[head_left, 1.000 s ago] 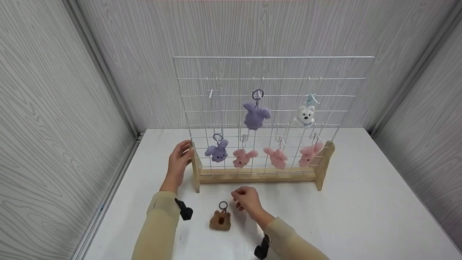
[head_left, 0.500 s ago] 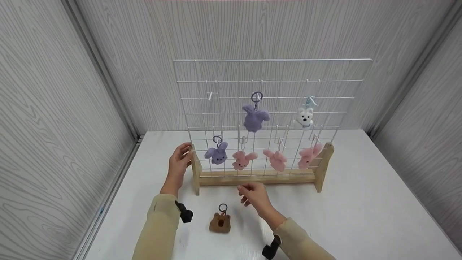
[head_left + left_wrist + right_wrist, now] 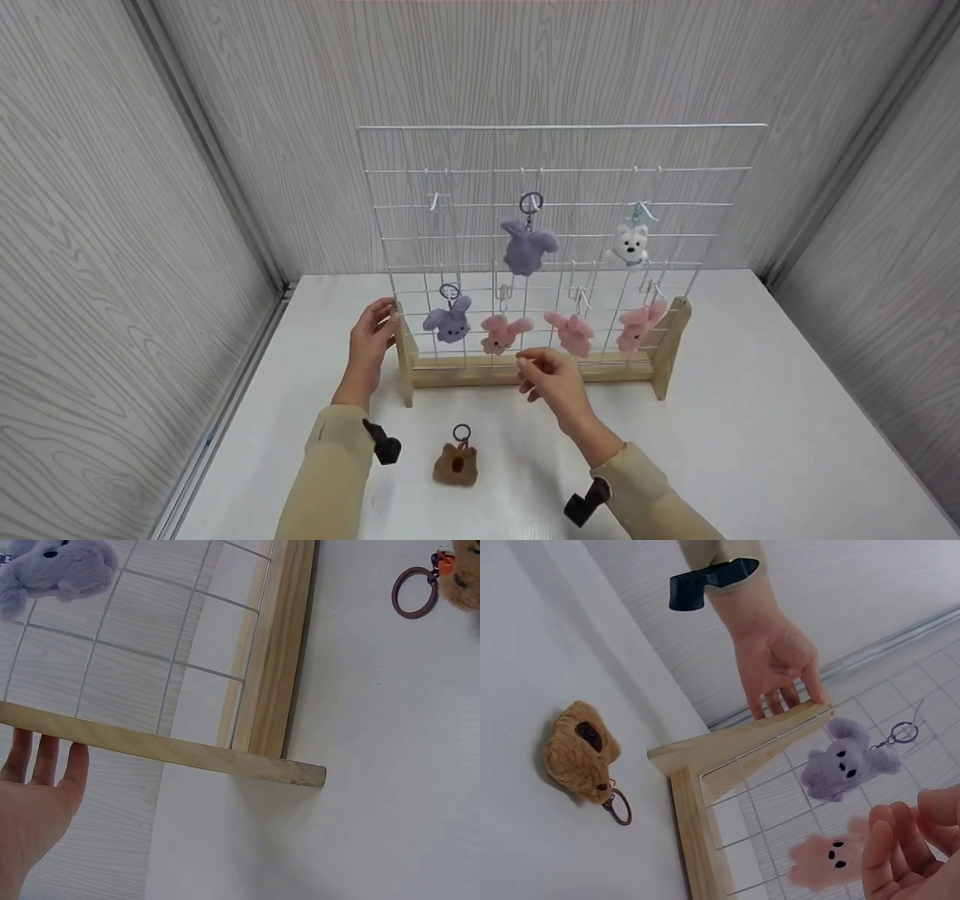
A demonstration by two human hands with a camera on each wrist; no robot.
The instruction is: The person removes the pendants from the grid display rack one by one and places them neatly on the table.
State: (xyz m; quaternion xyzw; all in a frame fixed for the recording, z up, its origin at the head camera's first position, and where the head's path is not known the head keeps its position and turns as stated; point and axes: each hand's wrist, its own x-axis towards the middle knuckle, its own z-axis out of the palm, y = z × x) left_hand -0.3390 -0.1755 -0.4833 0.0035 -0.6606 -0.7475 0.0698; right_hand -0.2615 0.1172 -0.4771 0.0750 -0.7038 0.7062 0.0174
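Note:
A white wire grid rack on a wooden base (image 3: 465,376) stands on the table, hung with plush keychains. My left hand (image 3: 367,341) grips its left wooden post (image 3: 406,356); in the left wrist view, fingers (image 3: 73,769) meet the post's outer side. My right hand (image 3: 556,384) is in front of the base, fingers loosely curled and nothing visible in them. Just beyond its fingertips hang a pink rabbit keychain (image 3: 501,335) and another pink rabbit (image 3: 574,335). A brown bear keychain (image 3: 455,465) with a dark ring lies on the table between my forearms.
A purple rabbit keychain (image 3: 451,324) hangs lower left, a third pink rabbit (image 3: 640,328) lower right. Above hang another purple rabbit (image 3: 528,250) and a white dog keychain (image 3: 630,246). A bare hook (image 3: 434,201) is at upper left. Panelled walls (image 3: 285,150) enclose the table.
My right hand has moved up and to the right, from beside the brown bear keychain to in front of the rack's base. The left hand keeps its place at the post.

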